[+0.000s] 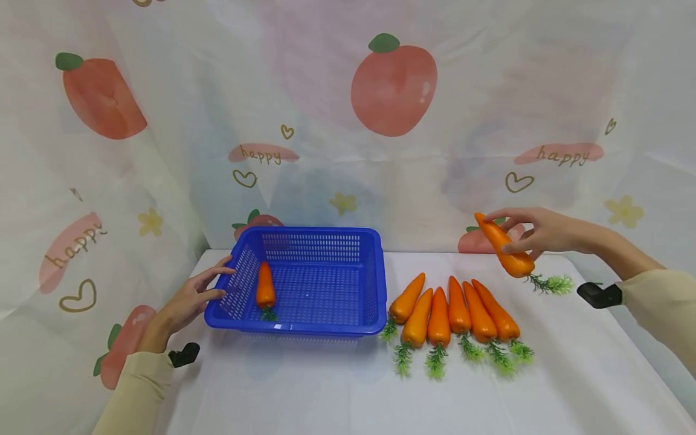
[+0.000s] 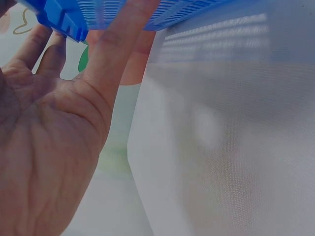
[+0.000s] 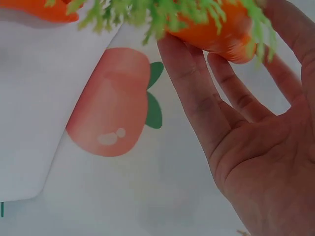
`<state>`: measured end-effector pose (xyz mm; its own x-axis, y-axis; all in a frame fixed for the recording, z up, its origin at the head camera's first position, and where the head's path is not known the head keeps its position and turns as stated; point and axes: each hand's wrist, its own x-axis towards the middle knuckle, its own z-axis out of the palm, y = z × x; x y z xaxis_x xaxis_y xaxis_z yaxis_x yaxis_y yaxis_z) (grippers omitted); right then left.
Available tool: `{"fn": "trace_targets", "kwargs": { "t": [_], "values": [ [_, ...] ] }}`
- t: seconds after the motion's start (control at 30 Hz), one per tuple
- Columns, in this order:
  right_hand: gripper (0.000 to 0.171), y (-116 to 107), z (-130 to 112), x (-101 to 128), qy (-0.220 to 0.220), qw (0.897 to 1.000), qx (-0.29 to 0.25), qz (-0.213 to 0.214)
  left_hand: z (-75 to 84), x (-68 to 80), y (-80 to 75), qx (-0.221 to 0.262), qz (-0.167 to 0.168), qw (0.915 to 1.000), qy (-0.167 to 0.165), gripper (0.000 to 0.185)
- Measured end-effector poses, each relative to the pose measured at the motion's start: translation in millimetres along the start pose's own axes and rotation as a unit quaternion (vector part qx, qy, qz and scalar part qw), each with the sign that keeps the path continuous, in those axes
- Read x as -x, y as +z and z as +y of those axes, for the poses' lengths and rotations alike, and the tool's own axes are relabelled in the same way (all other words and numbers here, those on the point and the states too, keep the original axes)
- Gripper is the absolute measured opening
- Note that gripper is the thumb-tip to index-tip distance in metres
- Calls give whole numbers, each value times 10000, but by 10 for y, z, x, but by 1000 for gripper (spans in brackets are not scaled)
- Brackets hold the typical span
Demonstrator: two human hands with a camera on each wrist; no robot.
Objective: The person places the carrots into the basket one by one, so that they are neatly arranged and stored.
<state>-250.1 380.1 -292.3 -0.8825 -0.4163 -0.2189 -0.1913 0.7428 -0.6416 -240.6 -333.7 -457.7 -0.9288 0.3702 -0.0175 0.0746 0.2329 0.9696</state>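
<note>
My right hand holds an orange carrot with a feathery green top above the right part of the table, pinching it between thumb and fingers. In the right wrist view the carrot's thick end shows at the fingers, partly behind its leaves. At the left end of a blue plastic basket, my left hand touches the rim with fairly straight, spread fingers. In the left wrist view its thumb lies against the basket, and some fingertips are hidden. One carrot lies inside the basket, on its left side.
Several carrots lie side by side right of the basket, leafy ends toward me. They rest on a table with a white cloth. A printed fabric backdrop with fruit and hearts stands behind and at the left.
</note>
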Motion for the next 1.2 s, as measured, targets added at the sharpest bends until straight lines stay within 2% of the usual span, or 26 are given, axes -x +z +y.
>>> {"fn": "trace_targets", "kwargs": {
  "t": [0.23, 0.4, 0.67, 1.2],
  "values": [
    [73, 0, -272, -174, -15, 9998, 83, -194, 2, -4, -1, -59, -2, 10000, 29, 53],
    [72, 41, -464, -340, -249, 9987, 266, -344, 4, -4, -3, -27, -37, 10000, 42, 53],
    [70, 158, -785, -647, -351, 9976, 130, -579, -2, -15, -11, 3, -40, 10000, 53, 53],
    [67, 576, -1374, -1336, -712, 9938, 193, -838, 6, -6, -4, 70, -26, 9998, 160, 52]
  ]
}}
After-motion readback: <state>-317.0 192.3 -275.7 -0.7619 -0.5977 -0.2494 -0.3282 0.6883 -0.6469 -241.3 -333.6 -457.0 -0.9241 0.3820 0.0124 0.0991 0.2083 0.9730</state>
